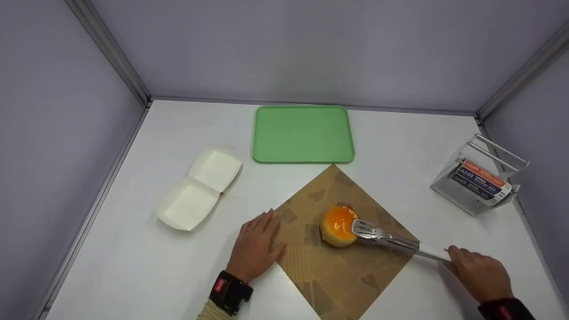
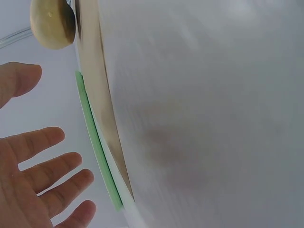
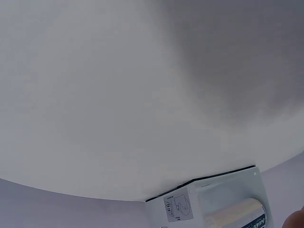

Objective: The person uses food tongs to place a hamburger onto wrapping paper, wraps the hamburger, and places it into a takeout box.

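Note:
In the head view, a round pastry (image 1: 340, 226) with a shiny orange top sits near the middle of a brown printed paper sheet (image 1: 306, 262). My right hand (image 1: 480, 273) grips the white handle of metal tongs (image 1: 391, 240), whose tips touch the pastry's right side. Over the sheet's left corner lies my left hand (image 1: 255, 249), its fingers extended and holding nothing. The left wrist view shows that hand (image 2: 40, 175) with fingers spread, below the pale side of the pastry (image 2: 53, 23). In the right wrist view, only a fingertip (image 3: 294, 219) shows; the tongs are out of sight.
A green tray (image 1: 304, 133) lies at the back of the white table (image 1: 142, 275). To the left stands an unfolded white takeaway box (image 1: 189, 204). A metal dispenser (image 1: 478, 178) with a toothed bar and printed label is at the right. Grey walls border the table.

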Demonstrator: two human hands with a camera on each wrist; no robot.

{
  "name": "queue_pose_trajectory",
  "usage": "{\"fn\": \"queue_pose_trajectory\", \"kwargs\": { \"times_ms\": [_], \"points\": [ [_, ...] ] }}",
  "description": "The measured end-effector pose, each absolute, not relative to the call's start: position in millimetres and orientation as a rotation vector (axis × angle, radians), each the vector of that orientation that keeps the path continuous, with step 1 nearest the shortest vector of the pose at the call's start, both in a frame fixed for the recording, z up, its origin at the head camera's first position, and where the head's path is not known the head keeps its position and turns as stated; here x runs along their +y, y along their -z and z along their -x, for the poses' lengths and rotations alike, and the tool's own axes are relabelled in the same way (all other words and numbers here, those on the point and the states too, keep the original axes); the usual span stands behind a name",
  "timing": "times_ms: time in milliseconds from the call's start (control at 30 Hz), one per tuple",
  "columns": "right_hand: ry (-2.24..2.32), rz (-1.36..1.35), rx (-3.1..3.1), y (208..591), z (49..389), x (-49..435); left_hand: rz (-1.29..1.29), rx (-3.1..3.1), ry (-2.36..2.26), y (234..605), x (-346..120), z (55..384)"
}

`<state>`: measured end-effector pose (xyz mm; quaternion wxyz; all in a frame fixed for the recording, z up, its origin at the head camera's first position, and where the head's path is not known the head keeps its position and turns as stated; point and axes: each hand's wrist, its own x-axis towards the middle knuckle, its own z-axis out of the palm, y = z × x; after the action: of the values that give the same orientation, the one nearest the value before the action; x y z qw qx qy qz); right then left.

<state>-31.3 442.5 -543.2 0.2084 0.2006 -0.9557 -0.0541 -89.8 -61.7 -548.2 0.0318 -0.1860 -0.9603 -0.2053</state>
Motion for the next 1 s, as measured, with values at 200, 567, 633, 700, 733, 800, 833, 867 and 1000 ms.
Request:
{"fn": "queue_pose_trajectory", "kwargs": {
  "times_ms": [200, 567, 633, 700, 733, 800, 833, 867, 1000],
  "points": [
    [0.16, -0.541, -2.695, 543.3, 30.8, 438.9, 0.573, -2.957, 0.641, 548.4, -62.3, 90.7],
    [0.17, -0.562, -2.669, 541.8, 31.4, 437.7, 0.567, -2.968, 0.643, 546.3, -63.3, 90.4],
    [0.168, -0.563, -2.665, 541.7, 31.0, 437.9, 0.565, -2.961, 0.637, 546.4, -63.3, 90.5],
    [0.165, -0.558, -2.669, 541.4, 30.8, 438.2, 0.567, -2.954, 0.629, 546.4, -63.4, 90.4],
    [0.162, -0.557, -2.671, 540.8, 30.6, 438.0, 0.568, -2.948, 0.628, 546.3, -63.5, 90.4],
    [0.156, -0.551, -2.679, 539.7, 30.4, 437.9, 0.567, -2.945, 0.625, 546.3, -63.7, 90.4],
    [0.152, -0.552, -2.681, 539.2, 30.6, 437.8, 0.567, -2.943, 0.627, 546.1, -63.8, 90.3],
    [0.152, -0.554, -2.683, 538.5, 30.9, 437.7, 0.568, -2.941, 0.629, 546.0, -63.8, 90.4],
    [0.151, -0.565, -2.682, 536.9, 32.2, 438.4, 0.568, -2.946, 0.631, 545.6, -64.1, 90.2]
  ]
}}
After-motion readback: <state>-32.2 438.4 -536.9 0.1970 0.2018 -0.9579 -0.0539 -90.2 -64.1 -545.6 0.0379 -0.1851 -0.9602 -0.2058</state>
